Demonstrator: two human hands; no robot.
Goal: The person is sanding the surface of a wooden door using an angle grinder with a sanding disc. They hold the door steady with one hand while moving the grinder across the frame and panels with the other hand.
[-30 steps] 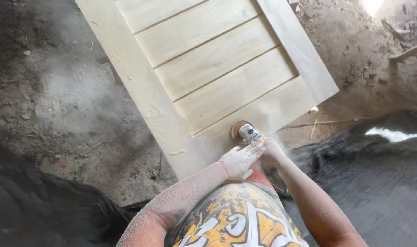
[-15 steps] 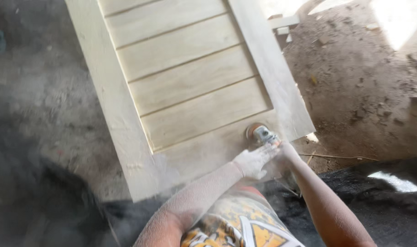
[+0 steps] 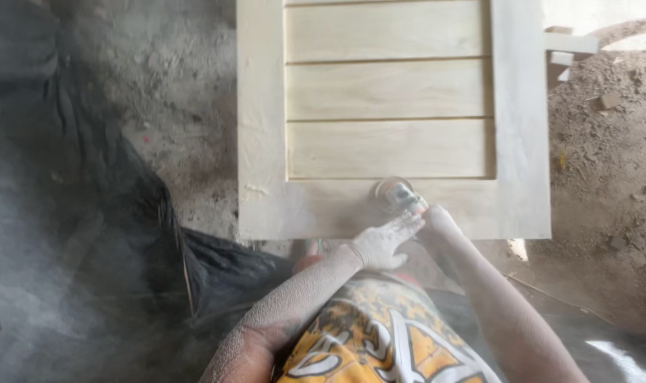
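A pale wooden door panel (image 3: 386,92) with horizontal slats lies flat over the dirt floor. On its bottom rail sits a small angle grinder (image 3: 396,195) with a round sanding disc. My left hand (image 3: 383,242), white with dust, lies over the grinder's body from the left. My right hand (image 3: 435,220) grips the grinder from the right, just behind its metal head. Both forearms are coated in sawdust. Fine dust hangs over the near edge of the panel.
A black sheet (image 3: 124,213) lies crumpled on the ground to the left and under me. Dirt floor with small stones and wood scraps (image 3: 610,99) spreads to the right. Short wooden pieces (image 3: 567,46) stick out beside the panel's right edge. My yellow patterned clothing (image 3: 379,333) fills the bottom.
The view has swung so the panel now looks square instead of slanted. The grinder and both hands stay on the bottom rail, which they crossed rightwards a second ago.
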